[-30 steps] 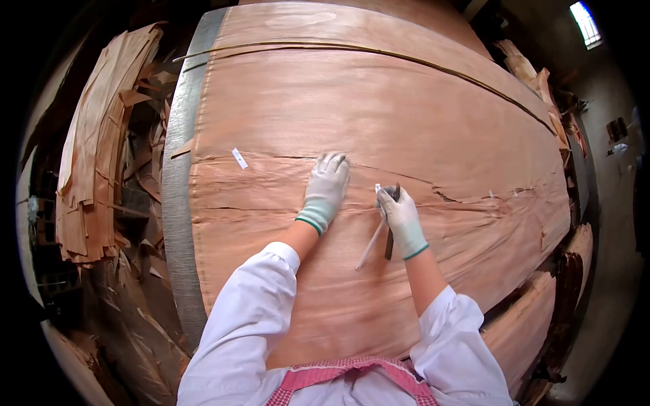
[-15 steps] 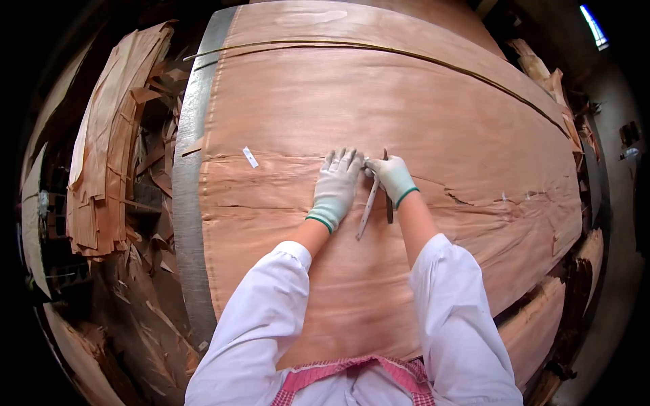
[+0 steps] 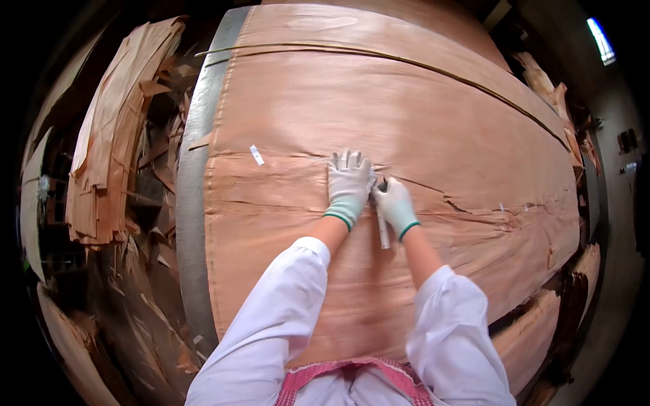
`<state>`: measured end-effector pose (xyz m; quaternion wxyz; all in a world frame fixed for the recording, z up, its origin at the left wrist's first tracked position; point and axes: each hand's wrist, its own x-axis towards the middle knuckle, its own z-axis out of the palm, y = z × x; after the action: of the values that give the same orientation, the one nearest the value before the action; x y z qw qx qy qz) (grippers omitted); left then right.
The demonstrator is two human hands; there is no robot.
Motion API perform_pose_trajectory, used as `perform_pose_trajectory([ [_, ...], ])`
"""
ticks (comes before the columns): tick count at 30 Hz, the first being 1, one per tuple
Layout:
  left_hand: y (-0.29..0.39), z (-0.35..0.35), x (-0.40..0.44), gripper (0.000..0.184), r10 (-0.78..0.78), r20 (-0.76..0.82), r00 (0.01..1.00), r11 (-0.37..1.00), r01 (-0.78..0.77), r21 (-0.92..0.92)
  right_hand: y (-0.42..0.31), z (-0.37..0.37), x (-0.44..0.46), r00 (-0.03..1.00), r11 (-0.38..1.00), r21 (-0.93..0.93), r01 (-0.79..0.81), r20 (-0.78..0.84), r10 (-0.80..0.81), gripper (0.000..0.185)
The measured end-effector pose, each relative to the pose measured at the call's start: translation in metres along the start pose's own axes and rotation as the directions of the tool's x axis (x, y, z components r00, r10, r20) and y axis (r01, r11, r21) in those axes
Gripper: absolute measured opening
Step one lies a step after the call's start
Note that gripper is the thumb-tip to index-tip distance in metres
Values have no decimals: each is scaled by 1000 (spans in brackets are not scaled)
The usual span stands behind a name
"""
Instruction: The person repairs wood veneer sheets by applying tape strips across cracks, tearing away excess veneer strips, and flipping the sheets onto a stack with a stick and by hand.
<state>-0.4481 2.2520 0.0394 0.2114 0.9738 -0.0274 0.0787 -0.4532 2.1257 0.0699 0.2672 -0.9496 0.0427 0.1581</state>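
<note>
Gloved in white with a green cuff, my left hand (image 3: pixel 349 184) lies flat on a thin reddish wood sheet (image 3: pixel 325 271), fingers spread near a long crack. Close against its right side, my right hand (image 3: pixel 395 204), also gloved, is closed round a white strip (image 3: pixel 384 233) that hangs down below the fingers. A dark tool seen earlier in this hand is mostly hidden now. A short white piece of tape (image 3: pixel 256 155) lies on the sheet to the left of my hands. Dark splits run through the sheet to the right.
A long thin strip (image 3: pixel 406 61) crosses the far part of the sheet. Along the left runs a grey metal edge (image 3: pixel 193 223), with stacked veneer pieces (image 3: pixel 112 135) and scraps beyond it. More wood sheets (image 3: pixel 531 335) lie at the lower right.
My right hand first moved left and up to my left hand, then down slightly beside it. The white strip now hangs more upright. The view has shifted a little.
</note>
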Motion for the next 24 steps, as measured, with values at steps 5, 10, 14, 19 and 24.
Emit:
perform_pose_trajectory([
  [5,-9,-2,0,26,17,-131,991,996,-28,-83,-16,-76,17,997,971,-229,74,29,-70,24],
  [10,-80,-52,-7,18,-101,-280,955,990,68,-123,-10,-77,-26,997,870,493,31,47,-61,34],
  [14,-98,-72,4,21,-20,85,996,1000,21,-16,-19,-36,-49,981,836,543,-81,191,-29,34],
  [19,-96,-83,25,14,-9,314,949,1000,1,28,-39,-14,-54,959,786,608,-108,273,-79,29],
  [24,-105,-86,42,16,38,459,888,974,69,-215,-38,-16,-54,953,803,585,-114,292,-77,27],
])
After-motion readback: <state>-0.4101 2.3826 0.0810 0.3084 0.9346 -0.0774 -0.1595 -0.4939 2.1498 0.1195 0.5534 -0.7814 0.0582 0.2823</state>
